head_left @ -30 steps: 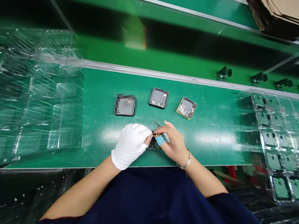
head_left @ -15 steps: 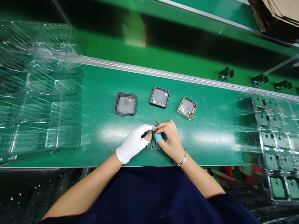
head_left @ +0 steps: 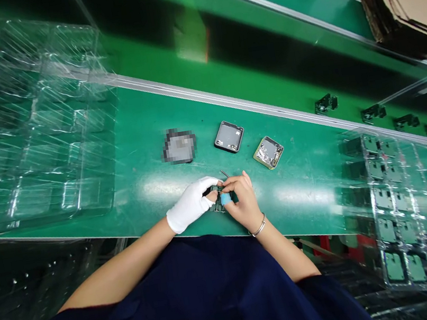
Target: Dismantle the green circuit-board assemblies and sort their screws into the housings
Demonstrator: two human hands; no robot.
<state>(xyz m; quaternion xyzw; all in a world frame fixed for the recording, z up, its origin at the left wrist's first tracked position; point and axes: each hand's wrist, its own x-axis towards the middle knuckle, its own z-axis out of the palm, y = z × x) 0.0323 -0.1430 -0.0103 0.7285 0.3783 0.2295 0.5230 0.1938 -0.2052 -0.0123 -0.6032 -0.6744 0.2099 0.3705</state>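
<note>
My left hand, in a white glove with bare fingertips, is closed on the left side of a small dark-green part near the table's front edge. From the other side my right hand bends over the same part, thumb and fingers pinched together at its top. A light-blue wrap covers the right thumb. Beyond the fingertips sticks out a thin dark rod; its other end is hidden. What the right fingertips pinch is too small to make out. The fingers cover much of the green part.
Ahead lie a blurred-out square item, a grey square tray and another tray of small metal pieces. Clear plastic trays stand left; a clear tray of green boards is at right. Dark-green parts line the back ledge.
Both hands stay at the green part, with only slight finger movement. The view has shifted a little. At the right edge, another person's arm has moved slightly.
</note>
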